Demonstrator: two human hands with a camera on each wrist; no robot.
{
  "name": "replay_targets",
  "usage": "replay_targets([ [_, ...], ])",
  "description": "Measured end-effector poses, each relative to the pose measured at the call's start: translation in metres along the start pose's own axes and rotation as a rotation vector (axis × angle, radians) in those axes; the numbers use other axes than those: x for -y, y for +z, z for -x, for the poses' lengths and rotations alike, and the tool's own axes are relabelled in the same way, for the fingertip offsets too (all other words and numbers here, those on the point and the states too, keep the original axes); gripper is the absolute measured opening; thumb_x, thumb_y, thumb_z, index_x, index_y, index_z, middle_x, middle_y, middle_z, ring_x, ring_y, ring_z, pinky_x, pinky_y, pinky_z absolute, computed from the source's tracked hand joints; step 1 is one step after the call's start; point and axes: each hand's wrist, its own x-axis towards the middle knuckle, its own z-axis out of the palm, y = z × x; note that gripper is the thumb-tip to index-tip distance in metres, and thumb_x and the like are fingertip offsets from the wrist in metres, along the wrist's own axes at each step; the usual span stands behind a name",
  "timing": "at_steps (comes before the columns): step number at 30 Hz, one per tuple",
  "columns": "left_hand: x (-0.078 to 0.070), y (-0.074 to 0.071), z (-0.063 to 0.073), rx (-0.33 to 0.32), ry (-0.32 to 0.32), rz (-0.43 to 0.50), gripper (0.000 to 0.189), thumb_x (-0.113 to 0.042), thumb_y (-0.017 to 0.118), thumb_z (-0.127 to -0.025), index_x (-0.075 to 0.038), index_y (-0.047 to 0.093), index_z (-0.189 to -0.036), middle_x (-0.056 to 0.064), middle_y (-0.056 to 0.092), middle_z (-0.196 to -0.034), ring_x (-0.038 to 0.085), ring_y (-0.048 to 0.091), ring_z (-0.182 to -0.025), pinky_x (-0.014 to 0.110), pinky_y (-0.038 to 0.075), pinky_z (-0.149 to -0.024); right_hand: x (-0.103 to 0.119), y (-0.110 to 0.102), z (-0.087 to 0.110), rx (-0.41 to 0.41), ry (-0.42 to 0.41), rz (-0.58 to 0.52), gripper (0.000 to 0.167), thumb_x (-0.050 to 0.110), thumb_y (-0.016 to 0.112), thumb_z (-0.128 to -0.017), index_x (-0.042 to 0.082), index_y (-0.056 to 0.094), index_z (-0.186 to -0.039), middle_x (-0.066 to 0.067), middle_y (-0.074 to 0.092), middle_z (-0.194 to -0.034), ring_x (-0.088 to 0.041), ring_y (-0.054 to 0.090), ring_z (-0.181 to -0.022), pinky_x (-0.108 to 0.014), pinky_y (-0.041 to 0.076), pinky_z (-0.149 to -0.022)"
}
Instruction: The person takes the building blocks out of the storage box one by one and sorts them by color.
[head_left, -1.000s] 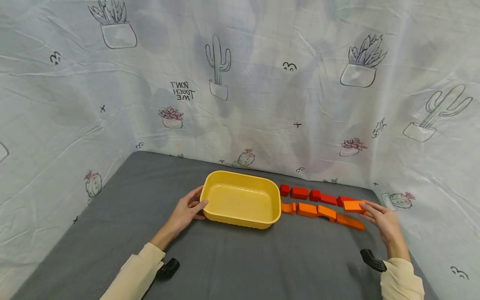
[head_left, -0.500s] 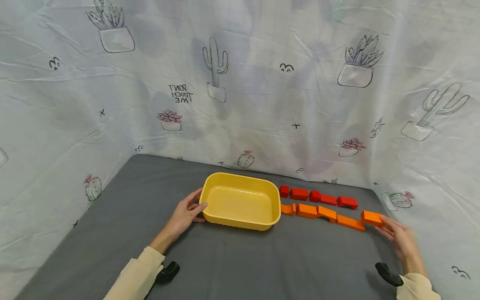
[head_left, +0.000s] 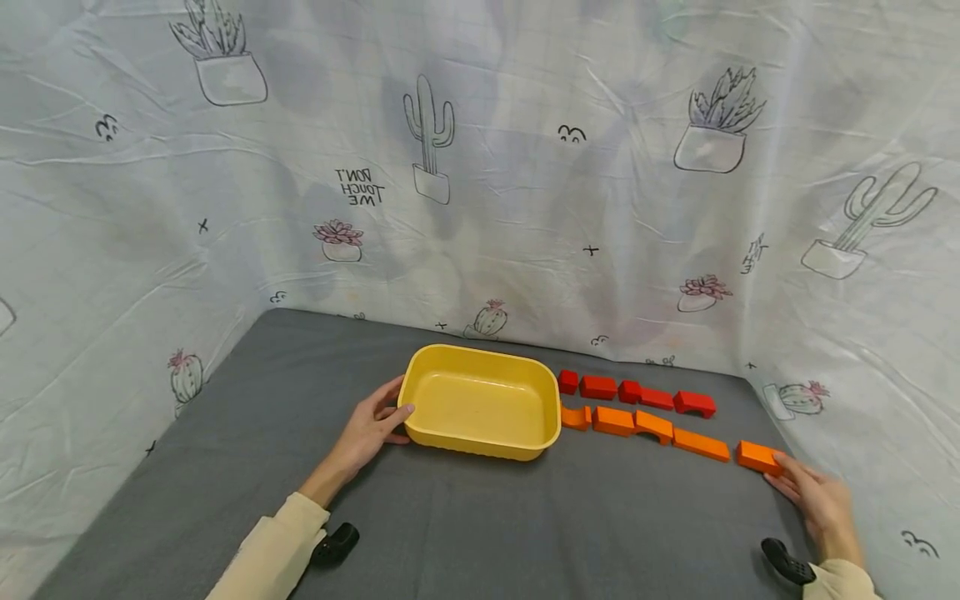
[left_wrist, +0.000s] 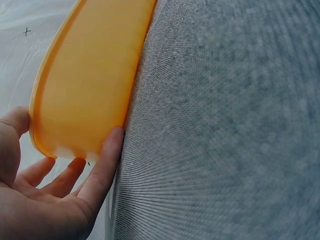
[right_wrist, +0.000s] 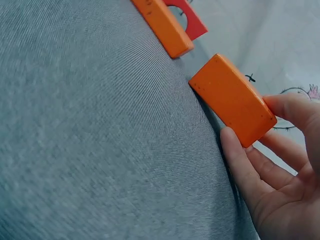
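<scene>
My left hand (head_left: 372, 423) holds the left end of a yellow plastic bin (head_left: 480, 440), thumb over the rim and fingers against the outer wall. The left wrist view shows the fingertips touching the bin's wall (left_wrist: 90, 90). At the right, my right hand (head_left: 821, 504) pinches an orange rectangular block (head_left: 757, 457) by its right end. In the right wrist view, the thumb and fingers (right_wrist: 237, 155) bear on that block (right_wrist: 232, 100), which is at the cloth. A small gap separates it from a long, flat orange block (head_left: 701, 444) to its left.
Orange blocks, including an arched one (head_left: 654, 426), form a row right of the bin. Behind them runs a row of red blocks (head_left: 598, 387), ending in a red arch (head_left: 695, 404). Grey cloth (head_left: 487, 533) covers the table, and a printed curtain (head_left: 517, 208) hangs around it.
My right hand has carried the orange block rightward and toward me, from in front of the red arch down to the right end of the orange row. My left hand stays on the bin.
</scene>
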Motion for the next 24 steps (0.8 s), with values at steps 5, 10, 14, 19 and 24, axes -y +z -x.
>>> replay_targets([
  [5, 0.0, -0.002, 0.002, -0.013, 0.003, -0.007, 0.061, -0.017, 0.059, -0.1, -0.011, 0.03, -0.154, 0.021, 0.036, -0.152, 0.04, 0.054, -0.12, 0.043, 0.06, -0.077, 0.0, 0.007, -0.006, 0.004, -0.046, 0.131, 0.081, 0.03, 0.068, -0.092, -0.018, 0.026, -0.142, 0.003, 0.063, -0.079, -0.002, 0.066, -0.065, -0.031, 0.061, -0.069],
  [10, -0.002, -0.005, 0.004, -0.02, 0.001, -0.013, 0.062, -0.019, 0.059, -0.1, -0.011, 0.031, -0.154, 0.021, 0.037, -0.151, 0.04, 0.054, -0.12, 0.042, 0.06, -0.077, 0.003, 0.018, -0.009, -0.012, -0.127, 0.313, 0.07, 0.03, 0.055, -0.099, -0.021, 0.031, -0.141, -0.013, 0.064, -0.092, 0.004, 0.061, -0.063, -0.026, 0.06, -0.065],
  [14, -0.002, -0.005, 0.003, -0.036, 0.003, -0.021, 0.062, -0.02, 0.06, -0.1, -0.011, 0.031, -0.154, 0.022, 0.038, -0.15, 0.039, 0.055, -0.119, 0.043, 0.06, -0.077, 0.004, 0.027, -0.01, -0.001, -0.232, 0.369, 0.057, 0.025, 0.05, -0.101, -0.02, 0.043, -0.135, -0.01, 0.062, -0.091, 0.004, 0.06, -0.064, -0.021, 0.058, -0.064],
  [19, 0.0, -0.003, 0.001, -0.025, -0.007, -0.018, 0.064, -0.022, 0.061, -0.099, -0.01, 0.03, -0.154, 0.022, 0.036, -0.151, 0.038, 0.055, -0.118, 0.043, 0.06, -0.078, -0.001, 0.026, -0.006, -0.018, -0.253, 0.277, 0.015, 0.018, 0.052, -0.1, 0.01, 0.065, -0.103, 0.014, 0.053, -0.081, 0.001, 0.061, -0.063, -0.019, 0.058, -0.061],
  [24, 0.001, 0.0, -0.003, -0.015, -0.009, -0.018, 0.062, -0.023, 0.061, -0.099, -0.012, 0.032, -0.154, 0.02, 0.038, -0.151, 0.036, 0.057, -0.117, 0.04, 0.06, -0.077, 0.0, 0.031, 0.001, -0.138, -0.285, 0.452, 0.038, 0.022, 0.048, -0.101, -0.009, 0.058, -0.12, -0.003, 0.061, -0.078, 0.004, 0.053, -0.06, -0.018, 0.053, -0.055],
])
